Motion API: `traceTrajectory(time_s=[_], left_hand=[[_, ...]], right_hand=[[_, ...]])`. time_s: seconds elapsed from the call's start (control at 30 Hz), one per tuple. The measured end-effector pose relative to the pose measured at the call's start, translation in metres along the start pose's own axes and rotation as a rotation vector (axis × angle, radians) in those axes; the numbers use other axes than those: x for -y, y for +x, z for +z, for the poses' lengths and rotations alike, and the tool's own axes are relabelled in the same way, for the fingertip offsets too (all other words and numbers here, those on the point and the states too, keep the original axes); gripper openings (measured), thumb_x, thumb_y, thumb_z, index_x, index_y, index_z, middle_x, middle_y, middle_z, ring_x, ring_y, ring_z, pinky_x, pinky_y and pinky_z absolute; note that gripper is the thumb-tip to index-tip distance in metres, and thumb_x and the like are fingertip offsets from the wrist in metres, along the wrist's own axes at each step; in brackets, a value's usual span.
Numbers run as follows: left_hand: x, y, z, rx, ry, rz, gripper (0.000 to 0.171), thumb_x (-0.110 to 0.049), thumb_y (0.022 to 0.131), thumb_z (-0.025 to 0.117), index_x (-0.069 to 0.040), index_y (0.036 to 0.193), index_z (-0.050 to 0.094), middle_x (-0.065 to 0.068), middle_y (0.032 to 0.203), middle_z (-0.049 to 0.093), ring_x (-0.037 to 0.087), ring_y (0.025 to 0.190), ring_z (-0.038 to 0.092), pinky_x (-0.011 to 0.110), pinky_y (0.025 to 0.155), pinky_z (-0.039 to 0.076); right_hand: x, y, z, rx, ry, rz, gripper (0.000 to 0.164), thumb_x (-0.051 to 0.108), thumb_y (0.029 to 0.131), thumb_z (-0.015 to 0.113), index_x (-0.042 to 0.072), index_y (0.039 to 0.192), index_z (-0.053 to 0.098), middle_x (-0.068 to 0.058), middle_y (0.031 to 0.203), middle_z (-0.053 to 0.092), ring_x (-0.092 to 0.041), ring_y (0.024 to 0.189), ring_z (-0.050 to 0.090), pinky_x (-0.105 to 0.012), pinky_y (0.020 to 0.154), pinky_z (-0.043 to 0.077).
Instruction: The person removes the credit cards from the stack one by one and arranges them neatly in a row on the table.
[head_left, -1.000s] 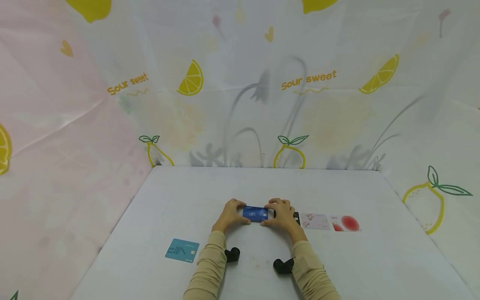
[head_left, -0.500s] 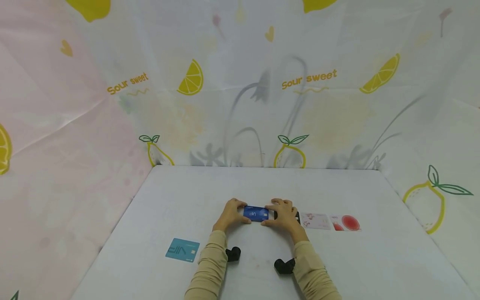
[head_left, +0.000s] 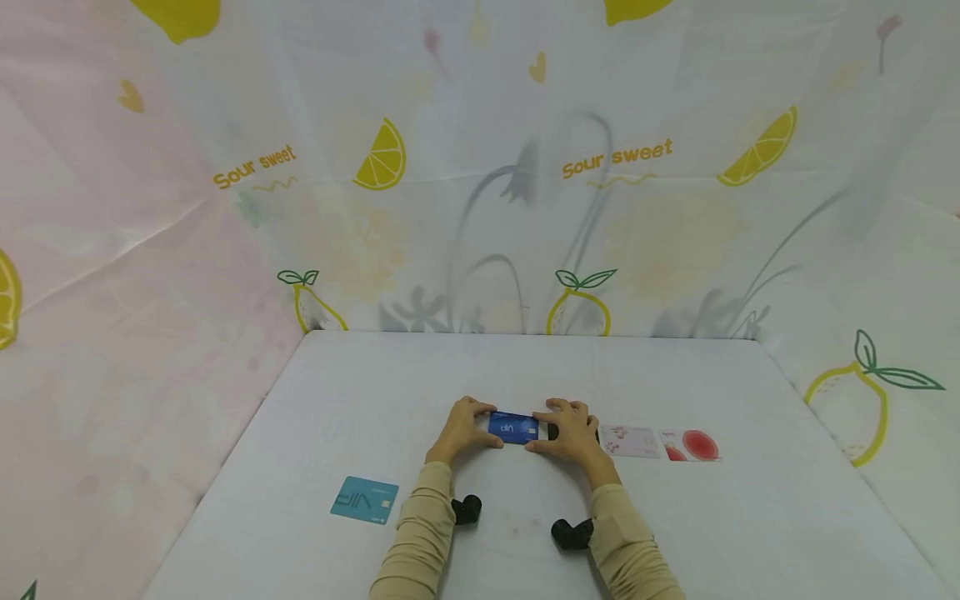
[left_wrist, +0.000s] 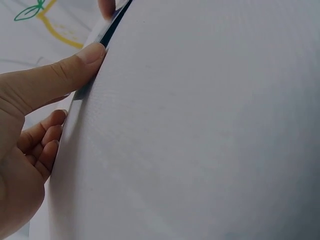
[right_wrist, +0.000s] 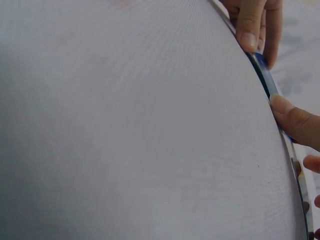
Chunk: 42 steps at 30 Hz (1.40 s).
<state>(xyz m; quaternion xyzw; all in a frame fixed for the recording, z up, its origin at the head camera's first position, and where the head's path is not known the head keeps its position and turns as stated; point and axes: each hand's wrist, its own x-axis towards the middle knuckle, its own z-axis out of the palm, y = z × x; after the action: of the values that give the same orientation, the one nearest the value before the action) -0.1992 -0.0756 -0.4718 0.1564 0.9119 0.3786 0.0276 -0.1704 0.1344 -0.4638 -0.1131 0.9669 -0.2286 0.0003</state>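
Observation:
A blue VIP card (head_left: 513, 427) lies flat at table level in the middle of the head view. My left hand (head_left: 460, 431) pinches its left end, thumb on the near edge and index finger on the far edge. At the other end my right hand (head_left: 572, 433) pinches it the same way. Under that hand, mostly hidden, is a black card (head_left: 553, 432). Only a thin blue edge of the VIP card (left_wrist: 116, 22) shows between the fingers in the left wrist view, and likewise the blue card (right_wrist: 262, 72) in the right wrist view.
To the right, in a row with the black card, lie a pink floral card (head_left: 630, 442) and a white card with red circles (head_left: 691, 445). A teal card (head_left: 365, 500) lies nearer on the left. Black wrist devices (head_left: 572, 534) stick out beside the sleeves. Lemon-print cloth hangs behind the white table (head_left: 420, 367).
The blue card and both hands have shifted slightly to the right. My right hand now covers more of the black card. The other cards have stayed in place.

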Motion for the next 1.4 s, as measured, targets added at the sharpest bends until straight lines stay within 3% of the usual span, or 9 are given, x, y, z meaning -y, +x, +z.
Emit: traceTrajectory(time_s=[0.87, 1.4], left_hand=[[-0.0012, -0.0065, 0.0046, -0.03, 0.024, 0.013, 0.06, -0.028, 0.055, 0.084, -0.008, 0.107, 0.064, 0.014, 0.099, 0.048, 0.028, 0.094, 0.045, 0.042, 0.083, 0.04], [-0.0036, -0.0064, 0.0092, -0.059, 0.133, 0.05, 0.059, -0.034, 0.056, 0.082, -0.011, 0.107, 0.065, 0.013, 0.098, 0.047, 0.027, 0.093, 0.042, 0.041, 0.081, 0.039]], right_hand=[[-0.0054, -0.0057, 0.0003, 0.032, -0.038, 0.029, 0.059, 0.052, 0.071, 0.065, 0.022, 0.121, 0.056, -0.01, 0.133, 0.038, -0.044, 0.121, 0.022, -0.063, 0.087, 0.021], [-0.0096, -0.0095, -0.0038, 0.014, -0.018, 0.025, 0.056, 0.049, 0.072, 0.065, 0.021, 0.12, 0.058, -0.013, 0.132, 0.038, -0.045, 0.12, 0.022, -0.064, 0.085, 0.02]])
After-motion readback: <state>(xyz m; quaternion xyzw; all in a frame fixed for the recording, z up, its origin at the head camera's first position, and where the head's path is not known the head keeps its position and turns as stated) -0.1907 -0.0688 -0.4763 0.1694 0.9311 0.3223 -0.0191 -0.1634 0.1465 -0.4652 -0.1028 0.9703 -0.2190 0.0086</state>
